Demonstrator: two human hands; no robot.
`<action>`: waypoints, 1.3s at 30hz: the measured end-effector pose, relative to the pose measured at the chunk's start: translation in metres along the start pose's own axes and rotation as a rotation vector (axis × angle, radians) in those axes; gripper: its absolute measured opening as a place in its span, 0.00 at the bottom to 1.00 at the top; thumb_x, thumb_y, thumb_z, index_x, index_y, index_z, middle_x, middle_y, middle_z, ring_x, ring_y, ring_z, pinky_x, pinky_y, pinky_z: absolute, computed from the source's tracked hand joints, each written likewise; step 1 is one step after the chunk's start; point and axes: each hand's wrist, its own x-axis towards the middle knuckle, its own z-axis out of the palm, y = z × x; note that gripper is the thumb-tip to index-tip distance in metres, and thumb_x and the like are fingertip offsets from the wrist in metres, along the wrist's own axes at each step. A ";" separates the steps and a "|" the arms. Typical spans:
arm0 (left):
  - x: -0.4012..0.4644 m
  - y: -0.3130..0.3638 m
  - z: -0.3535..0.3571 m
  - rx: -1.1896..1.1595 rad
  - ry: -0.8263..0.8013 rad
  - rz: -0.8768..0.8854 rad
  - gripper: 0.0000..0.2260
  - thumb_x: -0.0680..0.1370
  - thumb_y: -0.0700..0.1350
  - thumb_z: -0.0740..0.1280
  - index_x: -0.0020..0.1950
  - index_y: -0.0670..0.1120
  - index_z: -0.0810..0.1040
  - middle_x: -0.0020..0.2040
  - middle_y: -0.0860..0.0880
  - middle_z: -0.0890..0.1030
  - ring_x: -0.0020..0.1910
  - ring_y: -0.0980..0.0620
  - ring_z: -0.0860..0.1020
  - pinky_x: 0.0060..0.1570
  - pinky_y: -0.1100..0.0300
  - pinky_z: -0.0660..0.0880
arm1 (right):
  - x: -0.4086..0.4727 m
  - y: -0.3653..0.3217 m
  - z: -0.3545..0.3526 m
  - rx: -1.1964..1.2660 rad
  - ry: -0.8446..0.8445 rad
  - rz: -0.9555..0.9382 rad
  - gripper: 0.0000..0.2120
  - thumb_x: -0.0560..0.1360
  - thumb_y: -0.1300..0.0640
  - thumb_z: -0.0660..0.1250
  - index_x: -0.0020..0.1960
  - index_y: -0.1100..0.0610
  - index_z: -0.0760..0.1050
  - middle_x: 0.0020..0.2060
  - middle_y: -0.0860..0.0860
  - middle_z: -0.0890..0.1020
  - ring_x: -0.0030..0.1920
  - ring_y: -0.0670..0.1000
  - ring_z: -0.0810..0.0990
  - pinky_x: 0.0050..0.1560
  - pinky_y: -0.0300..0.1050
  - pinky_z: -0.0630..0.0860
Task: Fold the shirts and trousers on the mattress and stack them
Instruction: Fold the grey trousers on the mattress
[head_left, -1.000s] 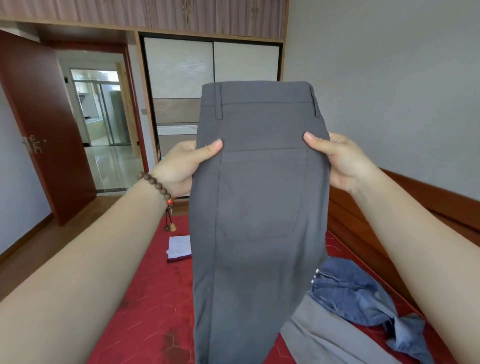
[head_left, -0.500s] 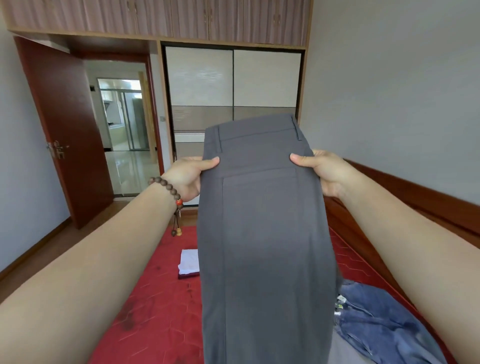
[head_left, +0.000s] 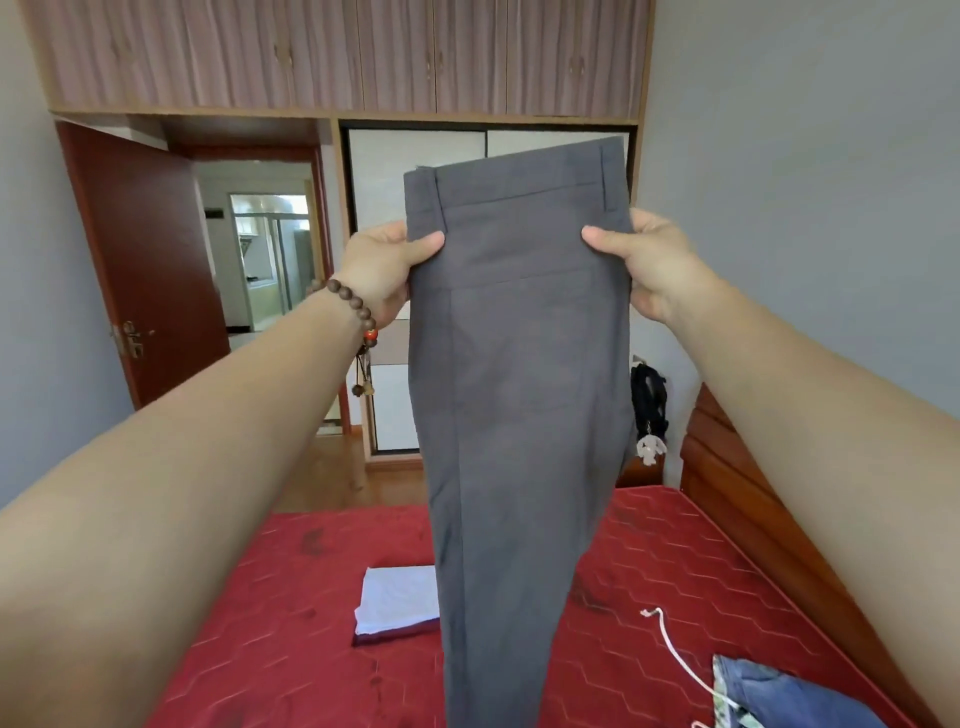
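Grey trousers (head_left: 519, 395) are held up in the air above the red mattress (head_left: 649, 561), gripped just below the waistband on both edges. The left hand (head_left: 382, 270) pinches the left edge — thumb in front, fingers hidden behind the cloth; the right hand (head_left: 641, 260) pinches the right edge the same way. The legs hang straight down, laid together lengthwise, so the first fold appears done; crosswise folds and stacking are judged still to come.

One small stack (head_left: 397, 603) is already laid on the mattress — a pale folded piece on top of a dark red one. A blue garment (head_left: 789, 696) lies crumpled at the near right corner, not yet folded, with a white drawstring (head_left: 670, 644) trailing beside it. Progress is judged partial.

No open container is visible; the wardrobe (head_left: 467, 150) behind is shut, contents not seen.
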 end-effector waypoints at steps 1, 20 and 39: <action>0.000 0.000 0.001 0.003 -0.028 0.019 0.07 0.77 0.34 0.66 0.54 0.39 0.79 0.48 0.45 0.84 0.49 0.49 0.83 0.48 0.56 0.80 | 0.001 0.000 -0.002 -0.004 -0.006 -0.021 0.14 0.71 0.66 0.72 0.56 0.58 0.79 0.46 0.53 0.86 0.46 0.53 0.85 0.39 0.45 0.81; -0.337 -0.193 -0.077 0.332 -0.279 -0.320 0.09 0.72 0.30 0.70 0.52 0.33 0.81 0.46 0.42 0.84 0.45 0.52 0.81 0.49 0.58 0.78 | -0.356 0.200 -0.050 -0.381 -0.057 0.325 0.13 0.70 0.69 0.72 0.52 0.75 0.76 0.50 0.63 0.83 0.48 0.51 0.82 0.49 0.45 0.80; -0.603 -0.261 -0.131 0.469 -0.431 -0.820 0.02 0.72 0.39 0.74 0.43 0.46 0.83 0.39 0.47 0.80 0.41 0.51 0.78 0.47 0.52 0.79 | -0.647 0.264 -0.038 -0.413 -0.107 0.911 0.16 0.70 0.67 0.74 0.55 0.56 0.80 0.48 0.46 0.84 0.46 0.39 0.83 0.41 0.30 0.76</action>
